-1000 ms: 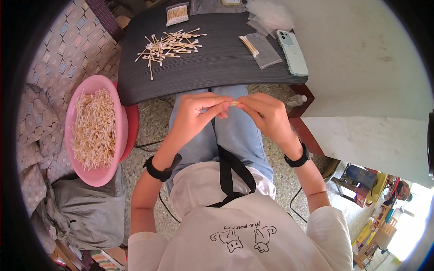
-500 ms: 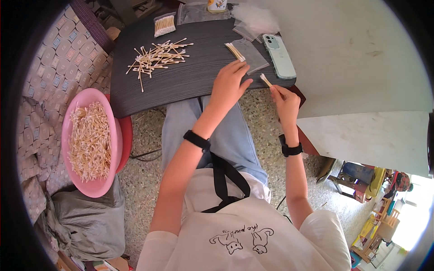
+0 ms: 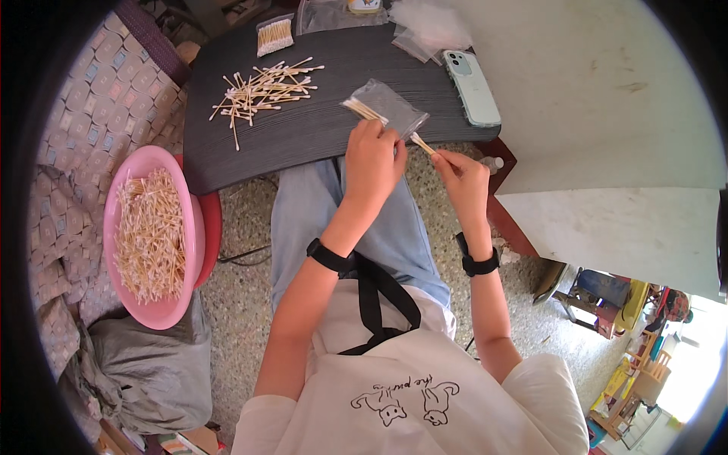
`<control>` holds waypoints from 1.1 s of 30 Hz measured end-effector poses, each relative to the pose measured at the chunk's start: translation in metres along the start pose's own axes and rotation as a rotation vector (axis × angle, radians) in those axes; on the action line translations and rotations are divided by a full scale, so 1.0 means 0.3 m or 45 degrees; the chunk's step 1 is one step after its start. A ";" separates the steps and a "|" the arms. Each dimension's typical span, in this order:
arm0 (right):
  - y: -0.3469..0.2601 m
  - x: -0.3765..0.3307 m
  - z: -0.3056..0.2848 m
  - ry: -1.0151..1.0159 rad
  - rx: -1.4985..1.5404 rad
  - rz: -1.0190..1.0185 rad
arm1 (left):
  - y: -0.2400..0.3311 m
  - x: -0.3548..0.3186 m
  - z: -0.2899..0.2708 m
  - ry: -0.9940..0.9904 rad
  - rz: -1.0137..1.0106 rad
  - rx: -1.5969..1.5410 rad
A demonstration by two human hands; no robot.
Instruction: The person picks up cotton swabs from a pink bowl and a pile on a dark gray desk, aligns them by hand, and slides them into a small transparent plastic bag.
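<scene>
My left hand is closed at the near edge of the dark table, its fingers gripping a small clear plastic bag. A few cotton swabs lie side by side just beyond its knuckles, against the bag; I cannot tell whether they are inside it. Between the fingertips of my right hand is a small bundle of cotton swabs, with its white tips pointing at the bag's near edge. Farther left, a loose heap of cotton swabs is spread on the table.
A filled bag of swabs lies at the back of the table. Clear bags are stacked at the back right, near a pale green phone. To the left, a pink basin holds many swabs. A pale wall surface rises at right.
My left hand has taken hold of the clear bag and drawn it nearer and leftward. My right hand has brought its swab bundle left, up to the bag.
</scene>
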State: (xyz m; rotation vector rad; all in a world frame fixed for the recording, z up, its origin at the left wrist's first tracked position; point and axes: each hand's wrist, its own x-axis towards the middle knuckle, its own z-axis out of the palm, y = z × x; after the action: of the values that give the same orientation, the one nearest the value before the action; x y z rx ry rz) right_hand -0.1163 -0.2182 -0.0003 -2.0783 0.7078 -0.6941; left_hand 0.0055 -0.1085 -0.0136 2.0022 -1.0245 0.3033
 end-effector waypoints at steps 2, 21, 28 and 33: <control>-0.011 -0.001 0.006 -0.039 -0.057 -0.006 | -0.003 -0.006 -0.008 0.017 -0.042 -0.039; -0.069 0.075 0.053 -0.114 -0.103 -0.087 | -0.059 -0.033 -0.002 0.080 0.134 0.045; -0.103 0.071 0.030 -0.090 -0.059 -0.139 | -0.061 -0.025 0.003 0.036 0.065 -0.069; -0.088 0.081 0.038 -0.164 -0.070 -0.110 | -0.057 -0.017 -0.001 0.053 0.065 -0.044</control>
State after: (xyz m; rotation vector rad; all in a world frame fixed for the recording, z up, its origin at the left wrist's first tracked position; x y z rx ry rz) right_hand -0.0853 -0.2157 0.0209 -2.1925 0.5736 -0.5876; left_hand 0.0151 -0.1001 -0.0261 1.9330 -1.0493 0.3511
